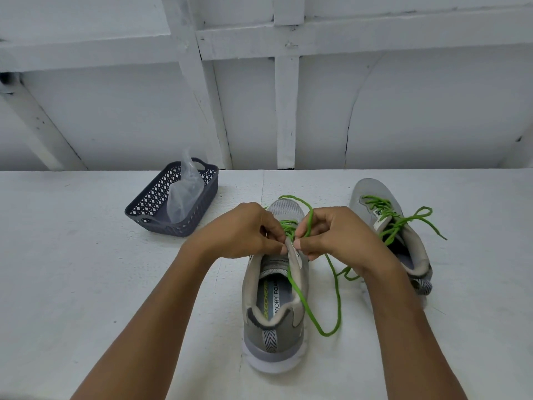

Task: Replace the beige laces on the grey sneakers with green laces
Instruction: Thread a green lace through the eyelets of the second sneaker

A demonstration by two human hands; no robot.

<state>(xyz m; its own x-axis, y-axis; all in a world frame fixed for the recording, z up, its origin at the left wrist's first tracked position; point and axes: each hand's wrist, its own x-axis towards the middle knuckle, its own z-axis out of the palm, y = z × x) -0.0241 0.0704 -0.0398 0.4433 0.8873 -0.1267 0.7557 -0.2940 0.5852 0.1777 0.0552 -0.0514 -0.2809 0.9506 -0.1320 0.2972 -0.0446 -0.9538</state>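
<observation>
A grey sneaker [274, 327] stands in the middle of the white table, heel toward me, threaded with a green lace [336, 298] whose loose ends loop over the toe and trail down its right side. My left hand [245, 229] pinches the upper edge of the sneaker near the top eyelets. My right hand [337, 232] pinches the green lace close to the same spot. A second grey sneaker [403, 243] with a green lace [403, 219] laced through it stands to the right, partly behind my right wrist.
A dark blue plastic basket [150, 210] holding a clear plastic bag [184, 194] sits at the back left of the white table [86, 269]. A white panelled wall [288, 111] rises behind the table's far edge.
</observation>
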